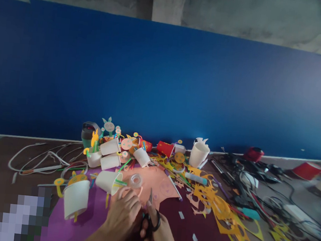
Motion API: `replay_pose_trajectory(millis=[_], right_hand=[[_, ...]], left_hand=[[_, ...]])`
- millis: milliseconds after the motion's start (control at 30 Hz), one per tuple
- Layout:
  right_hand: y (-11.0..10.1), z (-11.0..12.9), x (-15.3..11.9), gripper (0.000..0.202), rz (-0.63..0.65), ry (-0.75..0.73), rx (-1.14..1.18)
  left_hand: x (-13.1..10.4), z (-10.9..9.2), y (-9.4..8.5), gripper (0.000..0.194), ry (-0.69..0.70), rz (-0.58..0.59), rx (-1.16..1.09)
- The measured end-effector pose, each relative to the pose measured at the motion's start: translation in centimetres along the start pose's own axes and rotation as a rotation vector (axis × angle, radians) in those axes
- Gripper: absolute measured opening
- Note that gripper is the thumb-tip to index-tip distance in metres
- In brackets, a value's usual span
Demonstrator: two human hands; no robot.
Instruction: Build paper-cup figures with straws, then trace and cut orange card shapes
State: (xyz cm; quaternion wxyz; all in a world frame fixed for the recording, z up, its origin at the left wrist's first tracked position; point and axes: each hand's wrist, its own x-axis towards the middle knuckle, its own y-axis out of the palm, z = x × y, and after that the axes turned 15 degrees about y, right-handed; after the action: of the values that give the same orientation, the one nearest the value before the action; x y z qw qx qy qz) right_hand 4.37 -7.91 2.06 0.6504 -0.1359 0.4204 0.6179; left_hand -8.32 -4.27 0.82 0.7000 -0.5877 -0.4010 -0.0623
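My right hand (157, 226) holds a pair of black-handled scissors (150, 201), its blades pointing up and away from me. Just to the left, my left hand (125, 210) is closed, fingers curled near a small peach-coloured strip of paper; its exact grip is hidden. Beyond both hands lies a peach paper sheet (155, 177) with faces drawn on its right part. A clear tape roll (135, 181) rests on that sheet. To the left, a white paper cup (107, 181) lies on its side, and another cup with a yellow paper figure (75, 199) stands tilted on purple paper (95, 212).
Paper cups with cut-out faces and a white cup (199, 154) line the back. Yellow paper scraps (217, 205) spread to the right, with tangled black cables (257, 177) beyond. White cables (45, 162) lie left. A blue partition (164, 83) rises behind.
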Motion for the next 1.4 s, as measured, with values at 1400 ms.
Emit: replay_pose_trajectory(millis=[1400], right_hand=[[-12.0,8.0,1.7,0.039,0.252,0.067,-0.697]], left_hand=[[0.3,-0.6,-0.1,0.022,-0.035,-0.013,0.017]])
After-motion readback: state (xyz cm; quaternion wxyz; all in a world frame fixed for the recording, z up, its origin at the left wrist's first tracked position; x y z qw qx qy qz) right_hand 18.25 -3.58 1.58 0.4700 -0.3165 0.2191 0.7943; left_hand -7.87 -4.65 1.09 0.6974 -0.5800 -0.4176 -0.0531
